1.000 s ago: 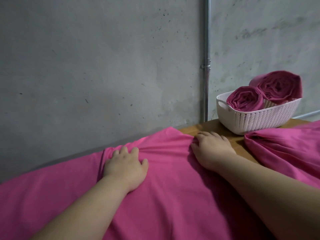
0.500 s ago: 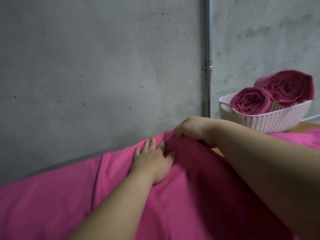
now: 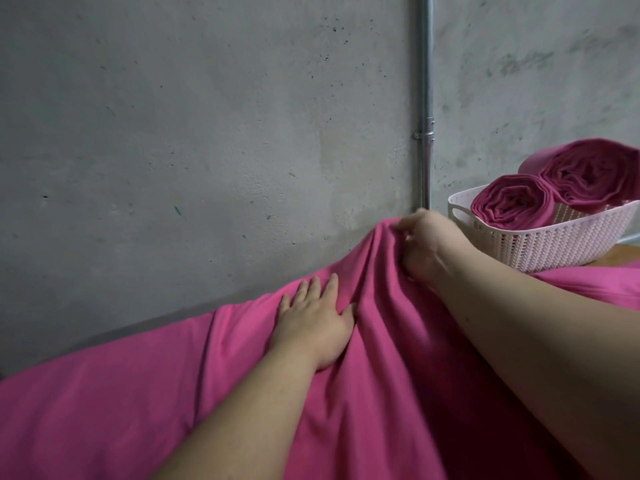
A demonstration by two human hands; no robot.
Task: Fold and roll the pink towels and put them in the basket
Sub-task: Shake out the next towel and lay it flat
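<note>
Here, the person is working on the pink towel (image 3: 138,393), which is lying spread across the near surface, from the left edge of the view to under both forearms. The left hand (image 3: 313,327) is lying flat on the cloth, fingers straight and a little spread, pressing the fabric down. The right hand (image 3: 422,247) is pinching a bunch of the towel's far edge between thumb and curled fingers, lifting it into a peak near the wall (image 3: 207,133). Exactly which fingers are closing on the cloth is hard to tell, since the hand is slightly blurred.

Judging from this, a fold is being started. The risk is sitting in the grip: the right hand is holding a gathered bunch rather than a clean corner, so the fold may come over crooked, trapping creases that would make a lumpy roll. If the left hand is pressing too close to the lifted part, it may drag the lower layer along. The raised right hand is also working just beside the basket (image 3: 540,247), and a wide sweep could nudge it along the table (image 3: 623,251).

The basket, white and perforated, is standing at the right by the wall. It is holding two rolled towels. The nearer roll (image 3: 509,202) is sitting low inside, and the larger roll (image 3: 592,174) is resting behind it, sticking up above the rim.
</note>
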